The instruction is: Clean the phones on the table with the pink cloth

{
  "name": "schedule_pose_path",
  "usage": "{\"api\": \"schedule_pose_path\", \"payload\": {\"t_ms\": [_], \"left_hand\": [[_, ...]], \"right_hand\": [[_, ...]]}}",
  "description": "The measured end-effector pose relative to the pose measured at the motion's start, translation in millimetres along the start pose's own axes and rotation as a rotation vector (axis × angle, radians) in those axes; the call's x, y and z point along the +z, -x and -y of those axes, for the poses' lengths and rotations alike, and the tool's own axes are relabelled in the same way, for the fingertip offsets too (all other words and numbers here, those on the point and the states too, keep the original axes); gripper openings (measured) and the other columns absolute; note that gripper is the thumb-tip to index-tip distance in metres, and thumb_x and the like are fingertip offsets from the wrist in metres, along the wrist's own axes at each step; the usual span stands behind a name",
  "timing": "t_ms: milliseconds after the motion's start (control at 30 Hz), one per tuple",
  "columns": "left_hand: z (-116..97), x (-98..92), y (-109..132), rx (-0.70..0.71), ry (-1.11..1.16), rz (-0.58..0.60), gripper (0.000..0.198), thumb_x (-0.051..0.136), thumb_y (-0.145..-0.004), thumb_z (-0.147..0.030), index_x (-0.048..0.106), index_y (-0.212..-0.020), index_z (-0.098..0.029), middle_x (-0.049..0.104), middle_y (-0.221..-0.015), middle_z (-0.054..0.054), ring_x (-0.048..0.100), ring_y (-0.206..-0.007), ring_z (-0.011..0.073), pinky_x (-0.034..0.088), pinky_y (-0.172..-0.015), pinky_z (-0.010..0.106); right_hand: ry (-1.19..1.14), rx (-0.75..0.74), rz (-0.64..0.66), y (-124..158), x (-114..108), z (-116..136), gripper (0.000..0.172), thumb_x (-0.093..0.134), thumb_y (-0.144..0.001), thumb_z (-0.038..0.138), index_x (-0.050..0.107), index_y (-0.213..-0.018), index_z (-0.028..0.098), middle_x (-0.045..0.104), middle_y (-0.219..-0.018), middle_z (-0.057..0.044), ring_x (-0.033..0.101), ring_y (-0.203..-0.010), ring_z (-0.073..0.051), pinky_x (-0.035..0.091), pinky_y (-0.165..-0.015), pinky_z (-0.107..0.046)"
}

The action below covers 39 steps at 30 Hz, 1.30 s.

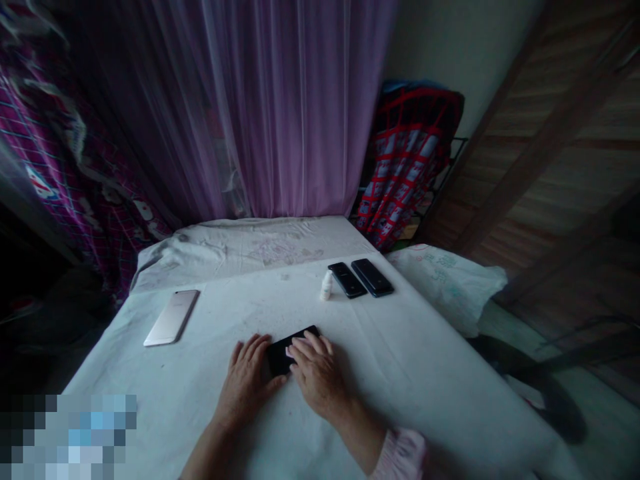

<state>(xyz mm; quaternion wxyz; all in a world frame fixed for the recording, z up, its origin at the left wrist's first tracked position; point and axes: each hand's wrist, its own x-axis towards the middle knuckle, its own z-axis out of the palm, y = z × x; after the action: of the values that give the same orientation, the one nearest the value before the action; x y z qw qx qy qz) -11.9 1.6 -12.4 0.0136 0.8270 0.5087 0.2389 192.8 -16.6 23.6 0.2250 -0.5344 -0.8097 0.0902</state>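
Observation:
A black smartphone (281,360) lies flat on the white cloth-covered table, screen up, between my two hands. My left hand (247,380) grips its left end, with the fingers at the far side and the thumb along the near edge. Over the phone's right part bends my right hand (321,377), its fingers curled together and pressed down on the screen. A small pale pink bit (289,351) shows at these fingertips; most of it is hidden and I cannot tell what it is.
Beyond my right hand stands a small white bottle (327,287), beside a dark phone (347,279) and another dark phone (373,277). At the left lies a rose-coloured phone (173,318). A purple curtain (300,120) hangs behind the table (400,387). A pale plastic bag (445,280) is at the right edge.

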Motion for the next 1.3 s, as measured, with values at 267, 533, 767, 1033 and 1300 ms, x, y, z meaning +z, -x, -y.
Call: {"api": "schedule_pose_path", "payload": {"t_ms": [267,533,767,1033,1300], "left_hand": [[-5,-1.7,-3,0.041,0.006,-0.006,0.07,0.062,-0.071,-0.071,0.051,-0.119,-0.02,0.06,-0.127,0.016,0.051,-0.123,0.0352,0.032,-0.104,0.058],[-9,-4.9,-2,0.032,0.006,0.009,0.049,0.064,-0.08,-0.05,0.051,-0.116,-0.019,0.06,-0.127,0.015,0.05,-0.124,0.0325,0.032,-0.105,0.056],[-10,-10.0,-1,0.062,0.025,0.015,0.065,0.062,-0.075,-0.064,0.051,-0.12,-0.019,0.06,-0.127,0.016,0.051,-0.123,0.0347,0.032,-0.104,0.058],[-16,-7.5,2,0.025,0.016,-0.02,0.052,0.062,-0.078,-0.061,0.055,-0.109,-0.02,0.063,-0.123,0.015,0.054,-0.12,0.0342,0.034,-0.102,0.058],[-25,-7.3,3,-0.003,-0.005,0.024,0.064,0.06,-0.079,-0.063,0.051,-0.126,-0.02,0.059,-0.129,0.015,0.051,-0.123,0.0344,0.03,-0.104,0.059]], "right_hand": [[0.042,0.147,-0.05,-12,0,-12,0.035,0.046,-0.095,0.033,0.056,-0.127,0.023,0.055,-0.135,-0.008,0.037,-0.133,-0.025,0.019,-0.11,-0.05],[-0.077,-0.062,0.081,-3,10,22,0.036,0.043,-0.097,0.035,0.052,-0.13,0.026,0.053,-0.138,-0.004,0.035,-0.135,-0.021,0.01,-0.114,-0.05],[-0.025,-0.018,-0.031,-3,-4,5,0.034,0.042,-0.097,0.029,0.055,-0.128,0.025,0.056,-0.135,-0.005,0.039,-0.132,-0.02,0.014,-0.113,-0.047],[-0.037,-0.16,0.061,8,-2,6,0.039,0.043,-0.096,0.028,0.047,-0.135,0.029,0.052,-0.139,-0.003,0.036,-0.134,-0.02,0.011,-0.114,-0.047],[0.005,-0.113,0.093,0,1,-3,0.038,0.042,-0.096,0.031,0.049,-0.133,0.032,0.052,-0.139,-0.001,0.037,-0.132,-0.022,0.015,-0.112,-0.048]]}}
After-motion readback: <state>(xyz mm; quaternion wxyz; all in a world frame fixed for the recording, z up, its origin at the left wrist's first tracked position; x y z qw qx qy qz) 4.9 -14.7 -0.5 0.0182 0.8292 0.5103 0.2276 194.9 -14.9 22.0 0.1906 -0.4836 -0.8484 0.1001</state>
